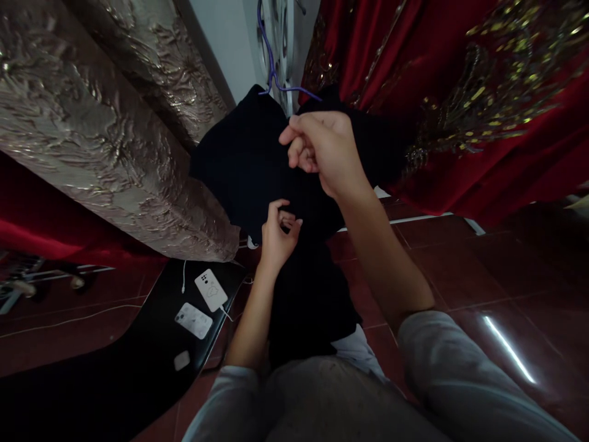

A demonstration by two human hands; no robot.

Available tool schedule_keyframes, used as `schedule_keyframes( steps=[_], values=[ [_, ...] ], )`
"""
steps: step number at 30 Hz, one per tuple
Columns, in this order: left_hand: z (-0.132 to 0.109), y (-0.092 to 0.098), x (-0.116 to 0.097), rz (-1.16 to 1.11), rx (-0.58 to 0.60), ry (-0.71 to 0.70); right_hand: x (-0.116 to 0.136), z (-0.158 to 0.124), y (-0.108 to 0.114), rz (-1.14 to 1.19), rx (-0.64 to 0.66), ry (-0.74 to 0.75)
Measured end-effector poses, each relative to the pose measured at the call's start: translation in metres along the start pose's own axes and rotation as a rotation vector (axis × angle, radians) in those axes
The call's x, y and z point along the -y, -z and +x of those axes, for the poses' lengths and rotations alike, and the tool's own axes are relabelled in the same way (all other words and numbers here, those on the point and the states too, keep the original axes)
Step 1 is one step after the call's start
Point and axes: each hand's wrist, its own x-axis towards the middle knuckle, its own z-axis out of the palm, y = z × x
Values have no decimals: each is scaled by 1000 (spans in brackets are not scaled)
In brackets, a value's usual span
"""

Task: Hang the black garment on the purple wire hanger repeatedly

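Note:
A black garment hangs from a purple hanger in front of me. My right hand is raised near its collar, fingers curled in a pinch on the fabric's upper part. Lower down, my left hand pinches the black cloth at the front, fingers bent inward. The garment's lower part drapes down toward my lap.
A silver embroidered fabric hangs at the left and a red gold-sequined fabric at the right. Two phones, one on a cable, lie on a black table at lower left. The floor is dark red tile.

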Motion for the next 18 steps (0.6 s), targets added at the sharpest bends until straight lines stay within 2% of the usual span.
schedule_keyframes(
  steps=[2, 5, 8, 10, 12, 14, 18],
  values=[
    [24, 13, -19, 66, -10, -129, -5, -10, 2, -12, 23, 28],
    [69, 31, -53, 161, -131, -383, -6, -13, 4, -20, 29, 91],
    [103, 37, -78, 301, -147, -528, -3, -8, 5, -50, 5, 150],
    [112, 36, -88, 371, -165, -573, -7, -4, 6, -81, -29, 170],
    [112, 37, -92, 382, -188, -551, -19, -3, 8, -133, -52, 154],
    [111, 44, -90, 343, -209, -465, -38, -6, 8, -202, -47, 99],
    [130, 80, -69, 203, -275, -267, -75, -21, -3, -306, 37, -33]
  ],
)
